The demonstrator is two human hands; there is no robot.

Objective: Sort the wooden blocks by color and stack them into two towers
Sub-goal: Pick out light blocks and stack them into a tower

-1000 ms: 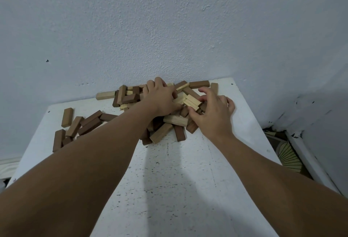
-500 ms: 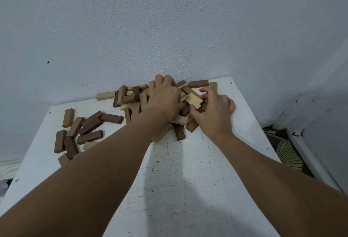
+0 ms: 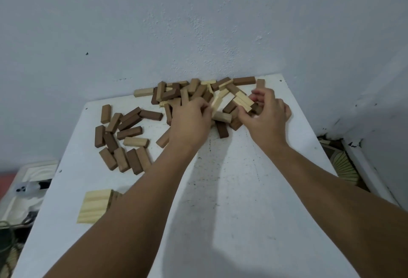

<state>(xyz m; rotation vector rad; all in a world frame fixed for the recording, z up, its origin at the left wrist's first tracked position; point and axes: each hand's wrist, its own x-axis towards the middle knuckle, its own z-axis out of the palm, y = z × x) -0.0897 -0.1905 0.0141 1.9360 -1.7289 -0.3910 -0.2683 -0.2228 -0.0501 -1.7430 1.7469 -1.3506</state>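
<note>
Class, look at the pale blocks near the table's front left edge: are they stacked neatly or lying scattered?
Stacked neatly. The pale blocks lie side by side, edges aligned, with another layer just visible beneath; the left forearm hides part of it.

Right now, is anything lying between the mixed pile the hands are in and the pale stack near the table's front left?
Yes. The loose cluster of brown blocks lies on the table between the mixed pile and the pale stack, and the left forearm crosses that path.

White table (image 3: pixel 242 222) against pale wall (image 3: pixel 198 24); patterned floor (image 3: pixel 344 167) right; clutter (image 3: pixel 26 189) left.
</note>
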